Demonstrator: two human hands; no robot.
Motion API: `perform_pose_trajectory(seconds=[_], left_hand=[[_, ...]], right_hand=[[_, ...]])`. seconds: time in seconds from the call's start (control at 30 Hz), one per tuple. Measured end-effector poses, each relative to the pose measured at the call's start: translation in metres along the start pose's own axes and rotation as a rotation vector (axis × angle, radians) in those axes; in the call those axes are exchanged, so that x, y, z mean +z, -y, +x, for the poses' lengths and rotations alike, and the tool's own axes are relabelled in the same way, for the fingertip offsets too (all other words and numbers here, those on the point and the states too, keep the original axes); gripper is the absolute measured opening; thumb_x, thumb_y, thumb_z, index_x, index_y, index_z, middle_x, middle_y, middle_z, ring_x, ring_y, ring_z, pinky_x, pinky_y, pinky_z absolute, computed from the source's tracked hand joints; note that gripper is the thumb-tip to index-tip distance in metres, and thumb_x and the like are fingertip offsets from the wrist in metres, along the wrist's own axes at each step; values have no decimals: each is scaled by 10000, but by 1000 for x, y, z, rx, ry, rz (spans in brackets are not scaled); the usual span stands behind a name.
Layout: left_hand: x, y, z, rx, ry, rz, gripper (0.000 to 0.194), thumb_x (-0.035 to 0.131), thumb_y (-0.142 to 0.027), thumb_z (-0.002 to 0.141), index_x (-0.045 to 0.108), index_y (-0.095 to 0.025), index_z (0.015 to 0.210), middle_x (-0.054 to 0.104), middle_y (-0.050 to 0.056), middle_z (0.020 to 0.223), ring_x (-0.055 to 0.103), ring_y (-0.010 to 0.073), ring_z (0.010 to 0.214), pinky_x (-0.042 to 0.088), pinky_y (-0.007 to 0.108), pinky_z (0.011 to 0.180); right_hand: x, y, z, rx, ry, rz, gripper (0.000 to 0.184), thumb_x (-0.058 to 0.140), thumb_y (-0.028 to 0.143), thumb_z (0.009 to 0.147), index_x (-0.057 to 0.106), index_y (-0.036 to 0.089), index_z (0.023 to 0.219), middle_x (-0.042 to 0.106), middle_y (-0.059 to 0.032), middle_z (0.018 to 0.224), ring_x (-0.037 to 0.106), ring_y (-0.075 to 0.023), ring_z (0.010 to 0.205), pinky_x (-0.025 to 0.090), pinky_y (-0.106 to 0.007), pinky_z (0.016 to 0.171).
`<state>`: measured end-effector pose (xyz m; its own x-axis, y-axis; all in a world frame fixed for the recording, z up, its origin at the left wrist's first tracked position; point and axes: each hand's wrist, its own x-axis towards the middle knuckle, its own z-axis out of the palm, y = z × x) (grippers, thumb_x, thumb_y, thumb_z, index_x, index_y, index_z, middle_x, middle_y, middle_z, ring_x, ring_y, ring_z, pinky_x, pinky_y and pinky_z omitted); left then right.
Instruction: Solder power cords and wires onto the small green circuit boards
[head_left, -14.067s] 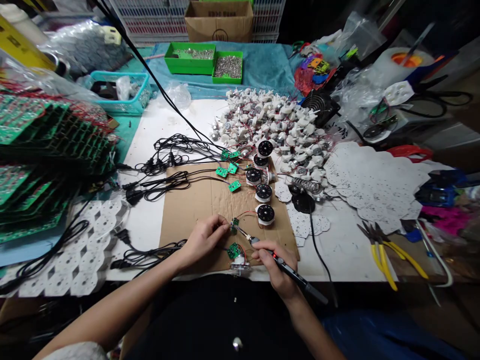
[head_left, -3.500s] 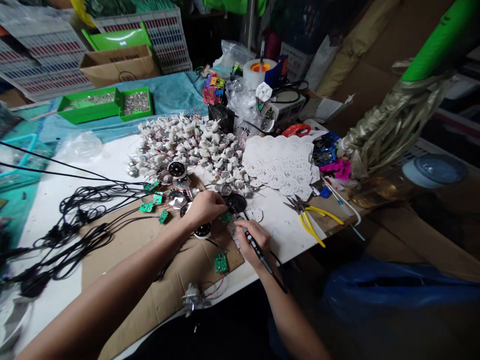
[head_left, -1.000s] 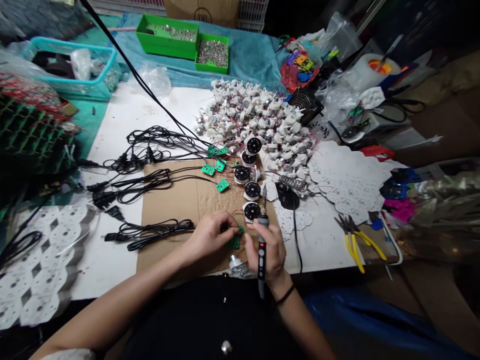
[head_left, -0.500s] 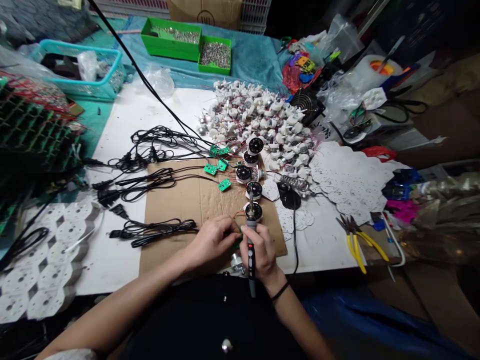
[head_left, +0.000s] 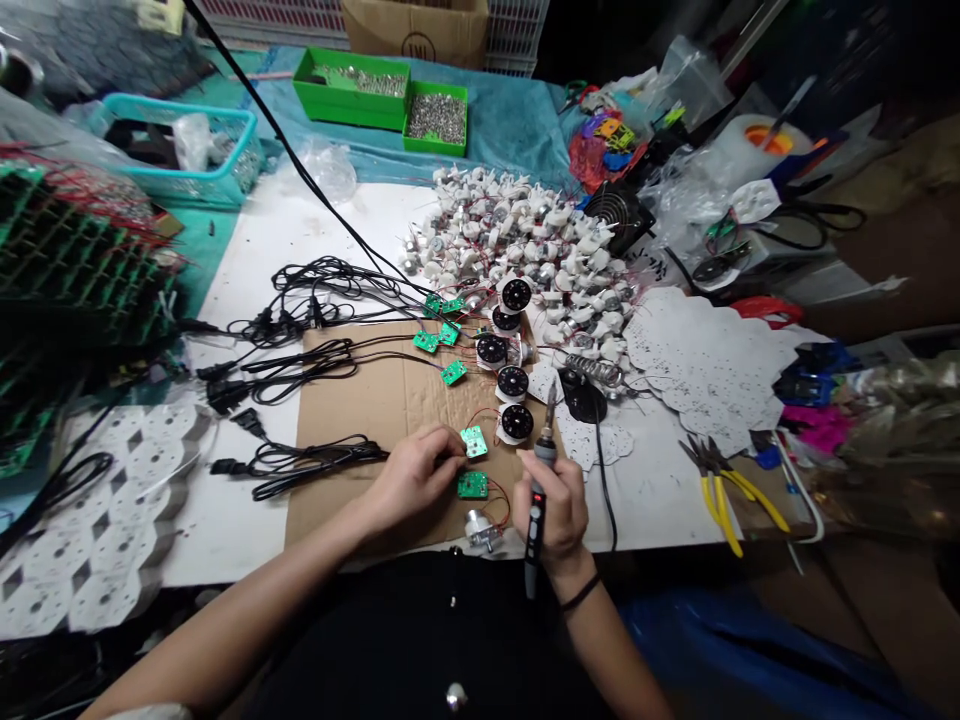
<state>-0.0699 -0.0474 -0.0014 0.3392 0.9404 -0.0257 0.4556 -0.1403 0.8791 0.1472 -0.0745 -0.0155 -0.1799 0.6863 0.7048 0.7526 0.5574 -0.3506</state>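
Observation:
My left hand (head_left: 421, 472) is closed at the left edge of a small green circuit board (head_left: 474, 441), thumb and fingertips together on it. The black power cable (head_left: 322, 455) runs under this hand. In my right hand (head_left: 561, 500) is a soldering iron (head_left: 538, 510), its tip pointing up and away from the board. Below the held board lies another green circuit board (head_left: 472, 485), wired in red to a small silver motor (head_left: 480, 527). A black round dial-like disc (head_left: 515, 423) sits just above, with red wires reaching toward the held board.
Several black discs and wired boards line the cardboard (head_left: 360, 390). Behind are a heap of white motor parts (head_left: 525, 225) and green screw trays (head_left: 352, 90). The iron's coil stand (head_left: 592, 372), yellow-handled pliers (head_left: 721, 500) and stacked white plates (head_left: 709, 350) lie right.
My right hand has drawn the soldering iron right, away from the boards. Both boards, hidden behind my hands before, now show. The view has shifted slightly.

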Motion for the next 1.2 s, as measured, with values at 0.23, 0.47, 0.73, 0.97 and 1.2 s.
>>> perform_pose_trajectory(seconds=[0.23, 0.47, 0.73, 0.97, 1.2], left_hand=[[-3, 10, 4, 49, -64, 69, 132, 561, -210, 972, 624, -186, 859, 651, 52, 946, 639, 164, 883, 530, 306, 823], [-3, 12, 3, 11, -41, 67, 148, 586, -248, 971, 662, -179, 864, 658, 48, 919, 638, 162, 857, 526, 306, 805], [2, 7, 2, -24, -13, 142, 96, 616, -206, 941, 693, -182, 888, 660, 55, 930, 639, 171, 893, 512, 275, 816], [6, 17, 4, -7, 23, 237, 82, 655, -222, 917, 713, -174, 950, 663, 72, 968, 645, 180, 908, 504, 257, 793], [11, 22, 1, 28, 38, 309, 114, 645, -249, 931, 722, -181, 980, 653, 77, 953, 640, 188, 897, 489, 263, 745]], right_hand=[[-5, 3, 6, -53, 4, 33, 477, 690, -20, 837, 574, 173, 1258, 669, -67, 963, 670, -178, 844, 606, -286, 720], [-2, 8, 4, -51, 23, 82, 401, 706, 23, 858, 600, 174, 1214, 658, -51, 942, 658, -160, 811, 584, -267, 701], [-7, 2, -3, -115, 21, 26, 420, 815, 83, 815, 629, 174, 1180, 697, -20, 879, 658, -154, 723, 569, -274, 697], [6, -12, -13, -142, -38, 37, 241, 776, 192, 857, 704, 216, 1086, 730, -47, 926, 678, -185, 730, 546, -326, 692], [6, -12, -14, -160, -31, -2, 281, 768, 221, 863, 694, 206, 1134, 732, -50, 907, 675, -180, 711, 529, -312, 671]])
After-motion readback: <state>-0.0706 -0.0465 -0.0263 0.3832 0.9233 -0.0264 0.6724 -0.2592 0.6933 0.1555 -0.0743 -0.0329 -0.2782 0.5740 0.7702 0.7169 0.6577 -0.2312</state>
